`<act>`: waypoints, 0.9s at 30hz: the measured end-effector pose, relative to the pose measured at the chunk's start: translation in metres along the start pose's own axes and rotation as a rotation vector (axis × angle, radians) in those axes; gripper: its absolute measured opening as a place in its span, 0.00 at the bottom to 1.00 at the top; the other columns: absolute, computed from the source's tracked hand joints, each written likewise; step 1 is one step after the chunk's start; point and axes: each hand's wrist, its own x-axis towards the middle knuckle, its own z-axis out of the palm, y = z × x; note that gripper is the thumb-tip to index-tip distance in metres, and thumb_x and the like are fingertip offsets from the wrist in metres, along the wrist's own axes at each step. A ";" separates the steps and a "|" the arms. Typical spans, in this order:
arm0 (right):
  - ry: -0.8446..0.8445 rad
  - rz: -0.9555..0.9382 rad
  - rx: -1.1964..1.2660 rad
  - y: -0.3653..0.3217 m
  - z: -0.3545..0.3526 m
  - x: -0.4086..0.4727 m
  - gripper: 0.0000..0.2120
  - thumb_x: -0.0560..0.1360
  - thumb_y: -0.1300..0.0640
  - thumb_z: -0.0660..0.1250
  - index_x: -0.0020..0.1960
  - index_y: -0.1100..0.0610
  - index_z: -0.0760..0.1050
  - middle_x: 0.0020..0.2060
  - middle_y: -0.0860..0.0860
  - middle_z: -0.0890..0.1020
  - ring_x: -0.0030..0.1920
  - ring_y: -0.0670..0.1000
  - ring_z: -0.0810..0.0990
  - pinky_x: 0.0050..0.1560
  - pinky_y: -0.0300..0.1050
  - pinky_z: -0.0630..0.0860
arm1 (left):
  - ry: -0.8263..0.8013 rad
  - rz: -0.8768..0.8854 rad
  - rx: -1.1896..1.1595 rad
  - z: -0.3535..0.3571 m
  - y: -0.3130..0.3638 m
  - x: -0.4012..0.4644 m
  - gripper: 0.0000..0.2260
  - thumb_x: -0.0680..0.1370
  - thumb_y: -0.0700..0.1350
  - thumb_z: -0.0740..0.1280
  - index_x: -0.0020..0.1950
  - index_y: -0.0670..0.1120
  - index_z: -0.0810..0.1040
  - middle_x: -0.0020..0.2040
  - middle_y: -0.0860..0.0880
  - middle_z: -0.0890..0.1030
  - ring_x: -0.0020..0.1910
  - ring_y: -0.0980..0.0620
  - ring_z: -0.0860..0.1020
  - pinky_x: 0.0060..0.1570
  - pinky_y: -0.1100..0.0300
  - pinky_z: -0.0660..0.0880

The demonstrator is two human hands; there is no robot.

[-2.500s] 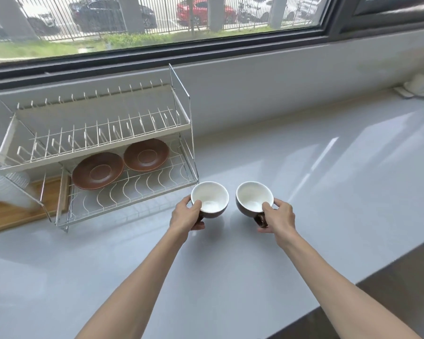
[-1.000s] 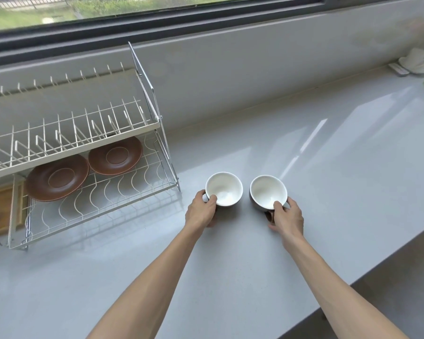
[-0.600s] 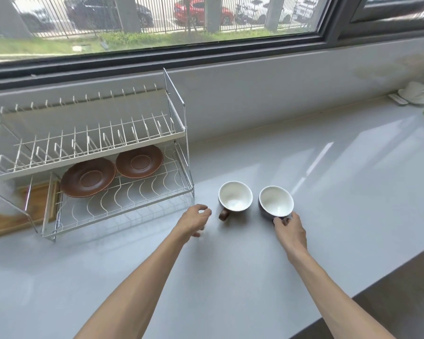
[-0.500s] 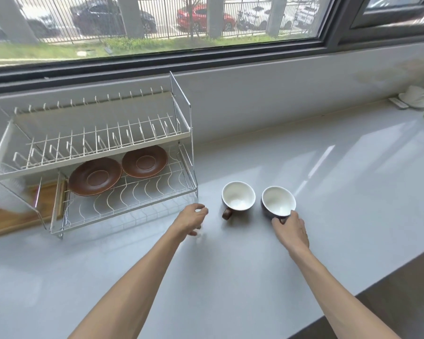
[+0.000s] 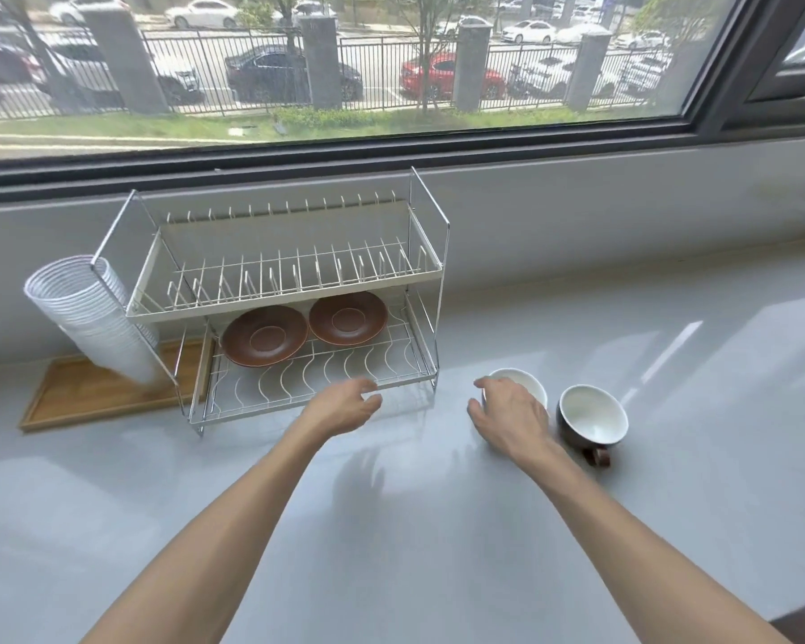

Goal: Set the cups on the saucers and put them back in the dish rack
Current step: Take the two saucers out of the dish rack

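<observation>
Two brown saucers, the left saucer (image 5: 265,335) and the right saucer (image 5: 347,317), lie on the lower shelf of a wire dish rack (image 5: 294,299). Two cups, brown outside and white inside, stand on the counter to the right of the rack. The right cup (image 5: 592,419) is free, with its handle toward me. My right hand (image 5: 510,415) hovers open in front of the left cup (image 5: 524,382) and hides most of it. Near the front edge of the rack's lower shelf, my left hand (image 5: 345,404) is open and holds nothing.
A stack of white disposable cups (image 5: 89,313) leans against the rack's left side over a wooden tray (image 5: 89,392). The grey counter (image 5: 438,527) runs along a wall under a wide window. A darker edge shows at the bottom right.
Both hands let go of the cups, which now stand on the counter. My left hand moved left to the rack's front edge; my right hand shifted from the right cup to the left cup.
</observation>
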 end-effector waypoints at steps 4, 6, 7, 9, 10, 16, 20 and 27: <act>0.019 -0.117 -0.002 -0.038 0.002 0.019 0.18 0.78 0.53 0.59 0.66 0.55 0.74 0.62 0.54 0.78 0.63 0.59 0.76 0.57 0.52 0.73 | 0.131 0.018 0.141 -0.022 -0.010 0.001 0.20 0.82 0.54 0.58 0.73 0.54 0.72 0.68 0.47 0.80 0.68 0.43 0.76 0.64 0.50 0.72; 0.015 -0.166 -0.019 -0.054 0.005 0.028 0.17 0.77 0.54 0.59 0.63 0.56 0.75 0.60 0.55 0.80 0.61 0.59 0.77 0.55 0.52 0.74 | 0.192 0.018 0.188 -0.029 -0.013 0.002 0.19 0.82 0.54 0.58 0.72 0.55 0.73 0.68 0.47 0.79 0.67 0.42 0.76 0.63 0.49 0.72; 0.013 -0.189 -0.025 -0.062 0.006 0.033 0.17 0.77 0.54 0.58 0.63 0.57 0.75 0.59 0.55 0.80 0.60 0.60 0.77 0.55 0.52 0.74 | 0.220 0.017 0.215 -0.031 -0.014 0.002 0.19 0.82 0.54 0.58 0.72 0.54 0.73 0.67 0.47 0.79 0.67 0.41 0.76 0.62 0.49 0.72; 0.007 -0.228 -0.025 -0.077 0.009 0.042 0.16 0.77 0.55 0.58 0.62 0.57 0.75 0.60 0.55 0.79 0.60 0.60 0.77 0.55 0.52 0.74 | 0.261 0.015 0.251 -0.035 -0.017 0.005 0.19 0.82 0.54 0.58 0.73 0.53 0.71 0.68 0.46 0.78 0.66 0.40 0.76 0.61 0.48 0.72; 0.005 -0.244 -0.020 -0.083 0.010 0.047 0.16 0.78 0.55 0.58 0.63 0.57 0.75 0.60 0.55 0.79 0.60 0.60 0.77 0.55 0.52 0.73 | 0.280 0.015 0.256 -0.036 -0.018 0.007 0.20 0.82 0.54 0.58 0.74 0.53 0.70 0.68 0.46 0.77 0.66 0.40 0.76 0.61 0.48 0.72; 0.022 -0.332 -0.018 -0.108 0.018 0.075 0.15 0.79 0.53 0.58 0.63 0.56 0.74 0.60 0.53 0.78 0.61 0.58 0.75 0.55 0.52 0.74 | 0.374 0.026 0.330 -0.031 -0.028 0.024 0.23 0.81 0.54 0.60 0.76 0.52 0.68 0.68 0.46 0.77 0.63 0.40 0.78 0.58 0.47 0.73; 0.026 -0.361 -0.011 -0.118 0.027 0.095 0.15 0.78 0.54 0.59 0.61 0.55 0.75 0.60 0.53 0.78 0.59 0.58 0.76 0.54 0.54 0.75 | 0.377 0.001 0.340 -0.023 -0.038 0.036 0.23 0.81 0.54 0.60 0.76 0.51 0.68 0.69 0.46 0.76 0.63 0.40 0.78 0.57 0.47 0.74; 0.011 -0.327 0.098 -0.133 0.042 0.135 0.18 0.79 0.52 0.60 0.66 0.57 0.72 0.62 0.55 0.77 0.61 0.59 0.76 0.55 0.53 0.74 | 0.394 -0.099 0.109 -0.019 -0.039 0.066 0.26 0.82 0.54 0.60 0.79 0.50 0.63 0.72 0.45 0.74 0.67 0.41 0.76 0.61 0.46 0.73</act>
